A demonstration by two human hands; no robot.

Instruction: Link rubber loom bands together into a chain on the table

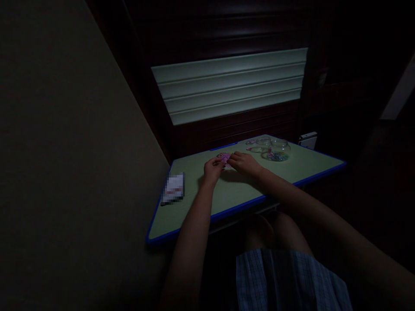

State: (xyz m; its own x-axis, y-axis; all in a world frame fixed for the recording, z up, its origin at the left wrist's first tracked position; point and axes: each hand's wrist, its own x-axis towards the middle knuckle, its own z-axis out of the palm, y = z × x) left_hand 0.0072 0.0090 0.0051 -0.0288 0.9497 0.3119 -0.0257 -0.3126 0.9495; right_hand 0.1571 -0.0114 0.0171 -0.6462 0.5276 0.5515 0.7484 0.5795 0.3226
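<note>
Over the far part of the table, my left hand and my right hand come close together on a small pink-purple piece. Both hands have their fingers bent and closed on its edges, the left from the near left side and the right from the right. The piece looks thin and patterned, but the dim light and my fingers hide its kind. To the right of my right hand stands a clear round container with small colourful bits in it.
Other clear round containers stand at the table's back right. A pixelated white item lies at the left edge. The pale green table has a blue rim; a wall rises on the left, a dark panelled door behind.
</note>
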